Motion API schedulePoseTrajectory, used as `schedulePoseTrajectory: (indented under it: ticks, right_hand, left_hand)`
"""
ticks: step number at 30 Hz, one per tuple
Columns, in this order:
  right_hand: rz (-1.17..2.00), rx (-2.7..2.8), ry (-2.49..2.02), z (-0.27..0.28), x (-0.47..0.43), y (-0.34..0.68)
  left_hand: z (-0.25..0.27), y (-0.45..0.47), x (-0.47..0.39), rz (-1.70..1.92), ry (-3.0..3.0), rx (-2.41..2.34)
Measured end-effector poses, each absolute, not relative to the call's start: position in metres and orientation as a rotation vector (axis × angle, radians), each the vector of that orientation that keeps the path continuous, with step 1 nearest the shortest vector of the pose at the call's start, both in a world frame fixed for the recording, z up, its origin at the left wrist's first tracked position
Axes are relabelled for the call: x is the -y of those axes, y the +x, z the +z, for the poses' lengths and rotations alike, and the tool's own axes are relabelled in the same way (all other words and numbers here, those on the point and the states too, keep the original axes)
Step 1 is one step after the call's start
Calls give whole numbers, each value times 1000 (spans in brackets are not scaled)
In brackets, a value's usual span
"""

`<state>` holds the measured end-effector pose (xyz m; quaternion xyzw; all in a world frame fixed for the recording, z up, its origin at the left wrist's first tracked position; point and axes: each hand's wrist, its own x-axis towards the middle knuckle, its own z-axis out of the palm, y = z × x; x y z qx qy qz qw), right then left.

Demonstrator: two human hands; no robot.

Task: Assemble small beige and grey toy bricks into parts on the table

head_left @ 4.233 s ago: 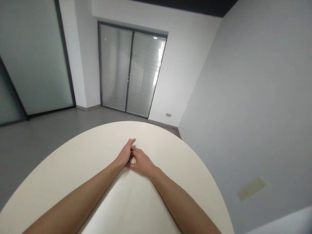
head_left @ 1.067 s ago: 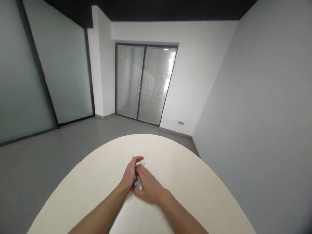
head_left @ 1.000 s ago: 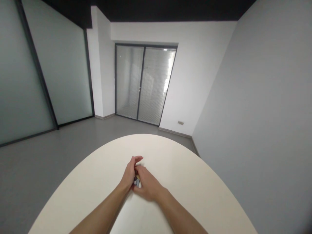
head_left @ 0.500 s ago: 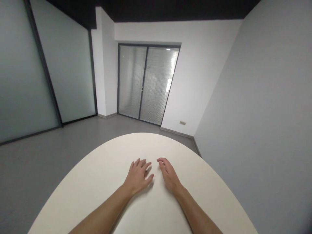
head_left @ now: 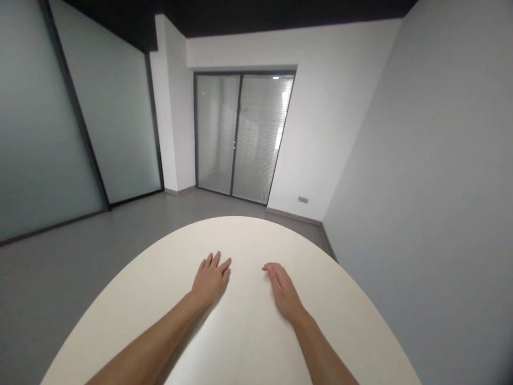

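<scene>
Frosted glass panels (head_left: 116, 112) at left, left hand (head_left: 211, 278) palm down with fingers loosely spread, pale round table (head_left: 246, 334) under both hands, right hand (head_left: 284, 290) turned sideways with fingers bent, whether it grips something I cannot tell, grey wall (head_left: 433, 160) at right

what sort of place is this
Probably an office or meeting room: a pale, curved-edge table, frosted glass panels to the left, and a glazed partition with slatted blinds at the far end.
</scene>
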<state>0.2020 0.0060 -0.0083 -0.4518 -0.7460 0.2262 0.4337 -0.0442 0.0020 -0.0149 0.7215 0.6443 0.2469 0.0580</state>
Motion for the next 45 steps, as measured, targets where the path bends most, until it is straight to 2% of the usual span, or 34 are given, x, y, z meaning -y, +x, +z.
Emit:
schedulePoseTrajectory:
  ticks: [11, 25, 34, 45]
  right_hand:
    - [563, 1896, -1107, -7, -4, 207]
    - [475, 1988, -1164, -10, -8, 201]
    - [325, 2108, -1186, -4, -1, 199]
    - [317, 2139, -1211, -2, 2, 198]
  left_hand:
    - [-10, -92, -14, 632, 2282, -2074]
    - [-9, -130, -9, 838, 2185, -2229]
    - [-7, -129, -17, 847, 2238, -2063]
    - [-10, -131, -7, 1007, 2112, -2024]
